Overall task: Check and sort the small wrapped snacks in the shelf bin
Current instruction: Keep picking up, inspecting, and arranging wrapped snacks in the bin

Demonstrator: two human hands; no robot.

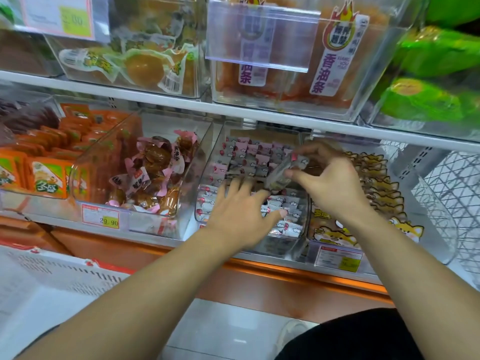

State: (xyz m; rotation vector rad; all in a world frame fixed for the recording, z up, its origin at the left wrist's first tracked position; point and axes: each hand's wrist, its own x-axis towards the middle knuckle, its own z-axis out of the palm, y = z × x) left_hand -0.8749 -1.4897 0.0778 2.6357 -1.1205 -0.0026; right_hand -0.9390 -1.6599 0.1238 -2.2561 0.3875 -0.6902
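Up over the bin (207, 162), right hand (335, 183) pinches one snack (281, 172) — left hand (241, 216) spread flat below.

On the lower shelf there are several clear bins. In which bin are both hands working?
The clear bin of small grey-and-pink wrapped snacks, between the brown-snack bin and the dog-printed packets. The left hand rests on its snacks; the right hand holds some above it.

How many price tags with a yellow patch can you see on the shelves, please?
3: one top left, one under the pink-wrapped snack bin, one under the dog-print packet bin. Others may be hidden.
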